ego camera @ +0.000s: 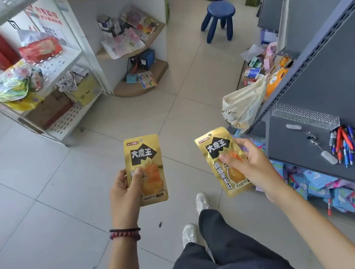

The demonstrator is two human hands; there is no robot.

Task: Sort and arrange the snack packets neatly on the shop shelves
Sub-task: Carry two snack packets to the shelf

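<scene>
the left gold packet [143,153] is being pinched by the left hand [122,190], the right gold packet [216,147] by the right hand [252,166]; a drop toward six o'clock is being risked by light thumb grips.

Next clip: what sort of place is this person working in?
Probably a small shop. A grey display shelf on the right holds loose pens, a white rack on the left carries snack bags, and the left hand and right hand each hold a gold snack packet.
</scene>
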